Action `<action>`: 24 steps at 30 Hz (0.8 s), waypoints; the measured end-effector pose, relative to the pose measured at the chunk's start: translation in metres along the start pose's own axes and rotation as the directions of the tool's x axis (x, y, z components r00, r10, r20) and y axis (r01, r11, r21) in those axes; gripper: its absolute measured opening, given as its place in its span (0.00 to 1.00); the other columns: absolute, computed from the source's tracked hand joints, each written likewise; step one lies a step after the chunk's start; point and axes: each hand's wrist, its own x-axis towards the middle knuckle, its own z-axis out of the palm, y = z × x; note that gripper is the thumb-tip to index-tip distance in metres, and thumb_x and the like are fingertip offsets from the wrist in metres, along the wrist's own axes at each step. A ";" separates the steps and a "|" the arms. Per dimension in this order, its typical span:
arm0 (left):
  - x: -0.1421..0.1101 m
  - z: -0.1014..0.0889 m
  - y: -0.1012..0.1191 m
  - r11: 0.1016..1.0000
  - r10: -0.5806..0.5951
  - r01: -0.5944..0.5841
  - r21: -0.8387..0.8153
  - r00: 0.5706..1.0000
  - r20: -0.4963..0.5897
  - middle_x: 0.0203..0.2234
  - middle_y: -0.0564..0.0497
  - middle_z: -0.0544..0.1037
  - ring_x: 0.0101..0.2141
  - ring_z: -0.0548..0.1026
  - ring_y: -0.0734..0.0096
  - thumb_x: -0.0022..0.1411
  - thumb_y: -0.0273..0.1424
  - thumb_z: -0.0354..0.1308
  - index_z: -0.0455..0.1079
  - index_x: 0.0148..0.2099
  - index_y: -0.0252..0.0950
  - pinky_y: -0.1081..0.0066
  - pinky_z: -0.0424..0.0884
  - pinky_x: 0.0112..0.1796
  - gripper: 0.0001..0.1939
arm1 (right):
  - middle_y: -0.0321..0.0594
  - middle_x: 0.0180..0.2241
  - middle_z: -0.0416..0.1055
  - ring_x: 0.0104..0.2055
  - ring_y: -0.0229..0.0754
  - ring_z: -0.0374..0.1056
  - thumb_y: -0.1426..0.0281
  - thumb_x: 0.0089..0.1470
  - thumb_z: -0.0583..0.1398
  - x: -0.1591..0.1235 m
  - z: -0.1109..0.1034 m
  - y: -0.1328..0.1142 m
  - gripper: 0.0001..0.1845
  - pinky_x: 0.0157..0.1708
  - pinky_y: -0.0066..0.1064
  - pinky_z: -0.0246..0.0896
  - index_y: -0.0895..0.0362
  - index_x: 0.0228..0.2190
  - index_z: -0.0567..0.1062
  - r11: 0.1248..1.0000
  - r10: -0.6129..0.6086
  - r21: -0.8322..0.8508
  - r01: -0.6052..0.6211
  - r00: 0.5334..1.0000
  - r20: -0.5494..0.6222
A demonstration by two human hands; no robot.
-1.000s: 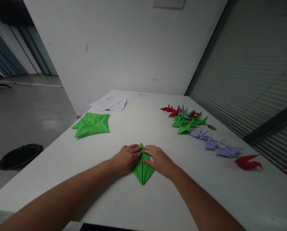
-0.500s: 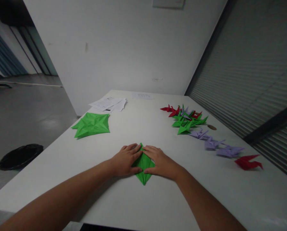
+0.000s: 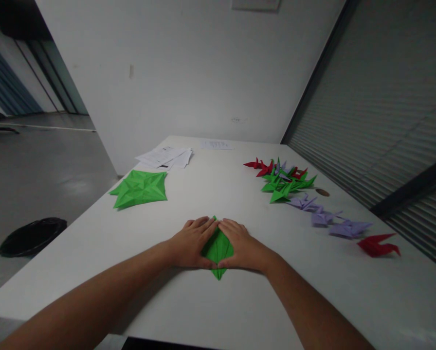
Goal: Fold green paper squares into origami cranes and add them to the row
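A green sheet of origami paper (image 3: pixel 218 248), folded into a diamond, lies flat on the white table (image 3: pixel 218 316) in front of me. My left hand (image 3: pixel 192 244) rests on its left edge, and my right hand (image 3: pixel 245 247) presses on the right edge. The fingers of both hands are stretched out, the fingertips close together near the top corner. Both thumbs almost meet over the lower part of the diamond. The side corners are hidden under the hands, while the middle and the bottom tip show.
Creased green sheets (image 3: pixel 141 188) lie at the left, with printed papers (image 3: pixel 165 157) behind them. Along the right side sit several folded cranes, among them a green one (image 3: pixel 281 195), a purple one (image 3: pixel 349 227) and a red one (image 3: pixel 378 246). A black-lined bin (image 3: pixel 31 238) stands on the floor.
Both thumbs have slid slightly down the green paper and come closer together. The fingers stay near the top corner, and the paper lies in the same place.
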 end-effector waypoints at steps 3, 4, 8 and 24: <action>0.001 0.003 -0.001 1.000 0.003 -0.003 -0.016 1.000 -0.015 0.73 0.33 0.50 0.71 0.49 0.33 0.51 0.66 0.62 0.32 0.78 0.37 0.39 0.52 0.64 0.68 | 0.62 0.71 0.50 0.75 0.65 0.42 0.49 0.39 0.75 0.002 -0.001 -0.003 0.68 0.70 0.58 0.40 0.62 0.71 0.54 1.000 0.008 -0.002 -0.008 1.000 0.012; 0.001 0.003 -0.002 1.000 0.003 -0.003 -0.020 1.000 -0.021 0.73 0.33 0.51 0.70 0.49 0.32 0.50 0.65 0.62 0.32 0.78 0.37 0.38 0.52 0.63 0.69 | 0.63 0.71 0.50 0.75 0.65 0.41 0.49 0.38 0.75 0.002 -0.002 -0.004 0.68 0.70 0.58 0.39 0.62 0.71 0.53 1.000 0.012 -0.005 -0.012 1.000 0.019; 0.004 0.002 -0.001 0.999 0.007 -0.008 -0.044 1.000 -0.027 0.73 0.34 0.53 0.70 0.50 0.31 0.49 0.65 0.64 0.31 0.78 0.38 0.38 0.51 0.63 0.70 | 0.63 0.72 0.47 0.75 0.65 0.38 0.48 0.35 0.76 0.004 -0.005 -0.008 0.73 0.70 0.58 0.37 0.61 0.71 0.50 0.999 0.032 -0.008 -0.032 0.998 0.057; 0.009 0.001 0.006 0.998 0.001 -0.003 -0.061 1.000 -0.024 0.72 0.30 0.52 0.69 0.52 0.27 0.41 0.66 0.67 0.36 0.78 0.35 0.36 0.50 0.63 0.75 | 0.61 0.73 0.45 0.76 0.66 0.31 0.43 0.34 0.73 0.008 -0.004 -0.012 0.75 0.70 0.59 0.29 0.61 0.72 0.47 1.000 0.013 -0.021 -0.012 0.997 0.082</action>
